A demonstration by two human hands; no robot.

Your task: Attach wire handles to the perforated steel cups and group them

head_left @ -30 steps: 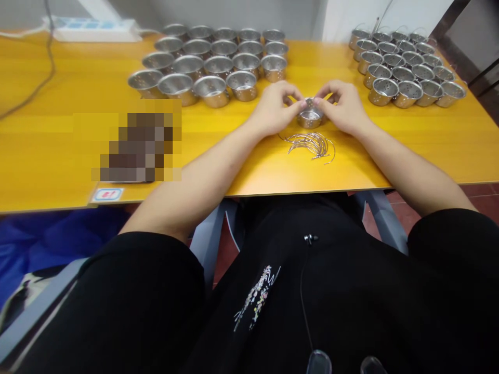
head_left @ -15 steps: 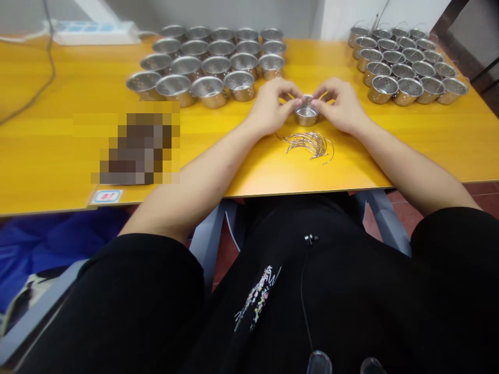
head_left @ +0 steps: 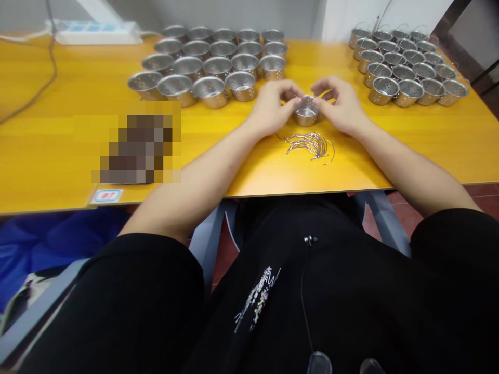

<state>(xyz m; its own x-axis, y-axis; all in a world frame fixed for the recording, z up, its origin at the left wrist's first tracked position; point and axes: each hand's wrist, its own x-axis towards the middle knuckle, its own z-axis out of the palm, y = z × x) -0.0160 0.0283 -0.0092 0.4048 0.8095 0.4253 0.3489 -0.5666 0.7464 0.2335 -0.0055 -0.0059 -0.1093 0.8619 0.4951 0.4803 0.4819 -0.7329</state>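
Cups (head_left: pixel 212 61) and wire handles (head_left: pixel 310 143) flank the held cup (head_left: pixel 306 110).

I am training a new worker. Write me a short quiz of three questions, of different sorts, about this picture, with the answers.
1. True or false: both hands grip one small metal cup.
2. What lies on the table just in front of that cup, nearer the person? A) a scissors B) a pile of wire handles C) a cloth
3. Which group of cups already has wire handles, the far middle group or the far right group?

Key: 1 true: left hand, right hand. 2 B. 3 the far right group.
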